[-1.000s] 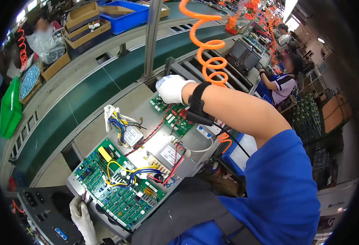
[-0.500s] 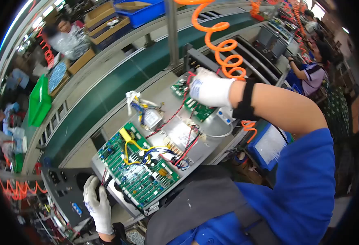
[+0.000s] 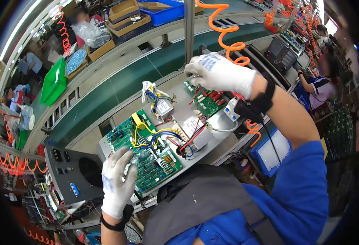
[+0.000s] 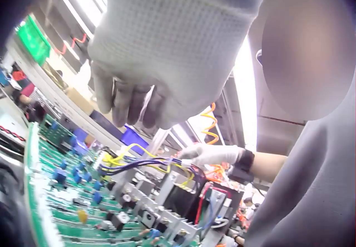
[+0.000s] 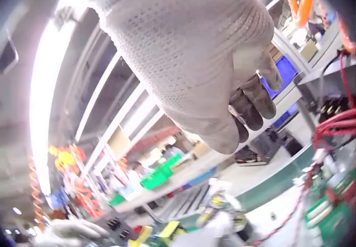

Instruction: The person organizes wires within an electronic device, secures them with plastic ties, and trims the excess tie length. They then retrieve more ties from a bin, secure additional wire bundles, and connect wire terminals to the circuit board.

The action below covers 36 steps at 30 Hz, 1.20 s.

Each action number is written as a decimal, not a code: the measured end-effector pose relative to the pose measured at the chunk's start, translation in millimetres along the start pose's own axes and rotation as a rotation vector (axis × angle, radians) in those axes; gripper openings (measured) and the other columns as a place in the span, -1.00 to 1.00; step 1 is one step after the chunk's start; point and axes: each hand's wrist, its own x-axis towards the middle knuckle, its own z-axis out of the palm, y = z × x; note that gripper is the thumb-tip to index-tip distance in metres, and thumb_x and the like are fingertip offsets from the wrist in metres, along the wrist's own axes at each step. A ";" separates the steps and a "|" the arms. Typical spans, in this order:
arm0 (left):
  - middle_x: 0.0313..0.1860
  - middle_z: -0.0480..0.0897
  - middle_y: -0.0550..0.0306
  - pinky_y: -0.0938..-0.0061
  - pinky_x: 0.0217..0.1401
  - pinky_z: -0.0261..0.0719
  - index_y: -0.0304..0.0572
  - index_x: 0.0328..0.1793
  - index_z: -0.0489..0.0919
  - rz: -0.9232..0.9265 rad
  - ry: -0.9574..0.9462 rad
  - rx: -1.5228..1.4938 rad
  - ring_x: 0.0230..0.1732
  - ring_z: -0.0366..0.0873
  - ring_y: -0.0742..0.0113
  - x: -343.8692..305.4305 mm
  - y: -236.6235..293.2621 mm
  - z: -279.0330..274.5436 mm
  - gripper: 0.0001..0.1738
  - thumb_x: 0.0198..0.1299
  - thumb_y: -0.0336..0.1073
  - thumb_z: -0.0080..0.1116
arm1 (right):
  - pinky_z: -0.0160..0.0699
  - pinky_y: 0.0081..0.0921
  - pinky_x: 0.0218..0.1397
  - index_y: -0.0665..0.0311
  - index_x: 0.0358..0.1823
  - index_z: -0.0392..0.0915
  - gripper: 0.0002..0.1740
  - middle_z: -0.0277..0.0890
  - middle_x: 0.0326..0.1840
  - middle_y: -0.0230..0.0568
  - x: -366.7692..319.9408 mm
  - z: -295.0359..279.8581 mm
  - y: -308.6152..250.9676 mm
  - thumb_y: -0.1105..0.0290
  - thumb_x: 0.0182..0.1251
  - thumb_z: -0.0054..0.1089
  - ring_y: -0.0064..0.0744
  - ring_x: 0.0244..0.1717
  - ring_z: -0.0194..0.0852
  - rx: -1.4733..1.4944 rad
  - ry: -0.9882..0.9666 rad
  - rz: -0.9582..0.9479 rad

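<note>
My gloved left hand [image 3: 118, 181] hovers over the left side of a large green circuit board [image 3: 157, 165], fingers spread and loosely bent, holding nothing. Yellow and blue wires [image 3: 163, 133] arch across this board. It sits on a grey metal plate [image 3: 179, 96] with two white-labelled boxes, the smaller one [image 3: 163, 107] farther back and the larger one [image 3: 191, 125] nearer. Above the plate's far end, my gloved right hand [image 3: 224, 73] has its fingers loosely bent with nothing between them. Under it lies a smaller green board [image 3: 208, 104] with red parts, partly hidden by the hand. Red wires [image 5: 336, 126] run beside it.
A black panel [image 3: 71, 175] with a round opening stands at the left. Behind the plate runs a green conveyor [image 3: 134, 85], with a metal post [image 3: 189, 32] beside it. A coiled orange hose [image 3: 225, 30] hangs near my right hand. People work farther off.
My left hand has risen from the wires at the plate's left edge to over the large board. My right hand has drawn back from the red wire at the far board. The head view has shifted.
</note>
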 end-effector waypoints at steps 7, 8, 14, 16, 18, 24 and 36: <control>-0.06 0.63 -0.14 -0.10 0.52 0.06 -0.16 0.26 0.49 0.239 -0.260 0.158 0.20 0.47 -0.17 83.9 16.6 35.9 -0.35 -0.07 -0.28 0.31 | 0.49 -0.25 0.10 0.26 0.04 0.57 -0.54 0.58 -0.02 -0.08 -56.6 10.7 -77.4 0.26 0.09 0.32 -0.10 0.06 0.54 0.344 -0.197 -0.185; -0.22 0.68 -0.11 -0.08 0.50 0.10 -0.17 0.16 0.56 0.211 -0.375 0.220 0.07 0.57 -0.14 91.1 15.7 35.2 -0.47 -0.02 -0.28 0.28 | 0.46 -0.26 0.15 0.25 0.04 0.57 -0.53 0.56 0.04 -0.09 -63.1 15.0 -81.5 0.27 0.06 0.35 -0.12 0.12 0.51 0.309 -0.161 -0.185; -0.39 0.68 -0.01 0.25 0.04 0.55 -0.14 -0.13 0.62 0.201 -0.300 0.372 -0.24 0.66 0.00 57.3 56.3 -14.1 -0.76 0.11 -0.22 0.21 | 0.18 -0.04 0.41 0.25 -0.02 0.59 -0.54 0.41 0.24 -0.10 -73.9 34.9 -101.6 0.31 -0.02 0.39 0.01 0.36 0.26 0.323 -0.073 -0.202; -0.34 0.69 -0.06 0.27 -0.11 0.59 -0.18 -0.04 0.62 0.240 -0.318 0.331 -0.25 0.67 0.01 37.6 49.0 -18.1 -0.71 0.12 -0.26 0.19 | 0.17 -0.01 0.41 0.22 -0.06 0.61 -0.57 0.42 0.23 -0.13 -75.6 30.2 -107.1 0.33 -0.03 0.37 0.00 0.37 0.25 0.169 -0.133 -0.258; -0.31 0.70 -0.08 0.40 -0.16 0.58 -0.26 0.14 0.56 0.057 -0.237 0.079 -0.29 0.68 0.13 21.9 43.9 -22.2 -0.59 0.13 -0.35 0.17 | 0.17 0.01 0.41 0.20 -0.07 0.62 -0.59 0.44 0.19 -0.19 -73.7 32.6 -102.6 0.35 -0.04 0.35 -0.04 0.34 0.27 0.187 -0.135 -0.281; -0.43 0.57 0.29 0.67 -0.29 0.40 -0.44 0.26 0.49 -0.398 -0.162 -0.594 -0.36 0.39 0.69 -16.7 35.9 -20.5 -0.50 0.13 -0.49 0.11 | 0.13 -0.01 0.42 0.25 -0.30 0.51 -0.76 0.52 0.07 -0.16 -84.3 37.7 -85.3 0.50 -0.05 0.33 -0.10 0.20 0.39 0.706 -0.071 -0.174; -0.17 0.67 0.16 0.67 -0.10 0.49 -0.39 0.08 0.60 -0.399 0.109 -0.857 -0.19 0.53 0.58 41.8 73.1 -21.8 -0.70 0.23 -0.44 0.22 | 0.20 -0.03 0.37 0.18 -0.11 0.61 -0.65 0.53 0.04 -0.17 -138.0 1.4 -89.2 0.50 -0.03 0.22 -0.16 0.26 0.41 0.326 -0.033 -0.164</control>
